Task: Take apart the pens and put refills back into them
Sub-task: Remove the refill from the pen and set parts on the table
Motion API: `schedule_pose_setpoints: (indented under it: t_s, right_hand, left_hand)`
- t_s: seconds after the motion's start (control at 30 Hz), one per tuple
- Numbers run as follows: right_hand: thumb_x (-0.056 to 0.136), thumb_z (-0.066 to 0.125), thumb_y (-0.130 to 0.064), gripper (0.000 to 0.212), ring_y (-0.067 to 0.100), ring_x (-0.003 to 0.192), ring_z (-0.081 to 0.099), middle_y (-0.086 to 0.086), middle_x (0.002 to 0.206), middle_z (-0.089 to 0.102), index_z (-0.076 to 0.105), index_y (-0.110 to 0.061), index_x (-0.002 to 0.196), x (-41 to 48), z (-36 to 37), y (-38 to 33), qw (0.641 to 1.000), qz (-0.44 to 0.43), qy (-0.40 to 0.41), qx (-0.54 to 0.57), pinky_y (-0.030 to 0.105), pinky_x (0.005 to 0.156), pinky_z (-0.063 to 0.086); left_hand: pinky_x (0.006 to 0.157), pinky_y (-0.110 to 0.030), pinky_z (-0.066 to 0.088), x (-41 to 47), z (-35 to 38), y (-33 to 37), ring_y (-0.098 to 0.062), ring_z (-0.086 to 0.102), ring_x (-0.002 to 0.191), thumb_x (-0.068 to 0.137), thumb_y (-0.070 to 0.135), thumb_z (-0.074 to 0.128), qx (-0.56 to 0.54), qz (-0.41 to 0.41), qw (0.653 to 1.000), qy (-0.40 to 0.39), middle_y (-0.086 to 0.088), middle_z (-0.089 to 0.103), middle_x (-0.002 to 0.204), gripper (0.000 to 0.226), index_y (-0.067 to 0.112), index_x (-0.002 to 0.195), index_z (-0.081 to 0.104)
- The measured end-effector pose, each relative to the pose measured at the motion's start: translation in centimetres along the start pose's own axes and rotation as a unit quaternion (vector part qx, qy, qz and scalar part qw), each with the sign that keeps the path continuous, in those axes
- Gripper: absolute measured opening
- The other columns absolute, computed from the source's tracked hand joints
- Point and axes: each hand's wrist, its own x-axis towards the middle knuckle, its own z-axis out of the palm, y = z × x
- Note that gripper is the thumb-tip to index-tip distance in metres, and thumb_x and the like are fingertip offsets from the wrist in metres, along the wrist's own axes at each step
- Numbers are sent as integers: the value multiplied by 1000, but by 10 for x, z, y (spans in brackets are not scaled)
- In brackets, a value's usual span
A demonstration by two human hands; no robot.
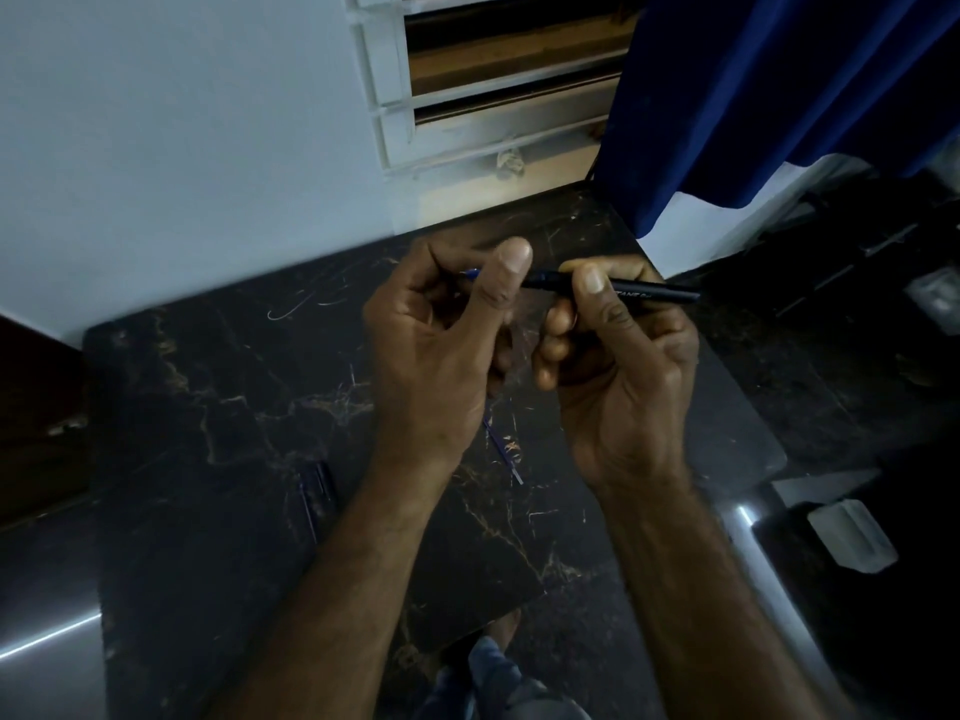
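Right hand (613,345): clenched on the dark pen barrel (623,291), thumb pressed on top, fingers curled beneath. The barrel was held above the worktop (218,407), its long axis running nearly level, left to right, blunt end projecting past the right of this hand.

Left hand (441,335): fingers closed around the blue tip end (471,274), thumb raised upright just left of the barrel; whether a refill or a tip section was pinched there could not be told. Both hands sat almost touching, on one shared axis.

Judgement: the coming move turned on that axis, a straight pull or push along it, the left hand being nearer the tip.

Below the barrel, lying on the worktop between the wrists: a thin loose refill (501,452), angled diagonally. Further left of it, dark pens (317,491), indistinct.
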Motion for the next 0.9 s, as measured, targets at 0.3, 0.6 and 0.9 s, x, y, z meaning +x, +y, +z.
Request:
schedule_pose_setpoints:
  t_s: [0.3, 0.6, 0.9]
  right_hand:
    - [102, 59, -11, 13, 12, 57, 61, 5, 72, 63, 60, 1, 105, 1, -2, 5, 1000, 6, 10, 12, 25, 47, 50]
    - [101, 58, -12, 11, 13, 55, 61, 4, 71, 64, 62, -3, 98, -7, 7, 11, 999, 15, 3, 37, 26, 47, 51]
    - [100, 59, -12, 11, 14, 56, 60, 6, 71, 62, 61, -1, 98, -10, 13, 15, 999, 21, -4, 39, 26, 47, 51]
  left_hand:
    - [46, -27, 50, 0, -8, -1, -19, 65, 56, 103, 19, 66, -45, -11, 997, -58, -5, 72, 86, 20, 5, 117, 66]
    - [44, -29, 44, -5, 4, -5, -37, 54, 43, 108, 34, 59, -28, -12, 999, 15, -33, 54, 66, 36, 2, 90, 56]
    - [40, -23, 44, -8, -6, -7, -21, 58, 41, 107, 27, 66, -14, 0, 1000, 28, -14, 64, 62, 28, 11, 84, 65]
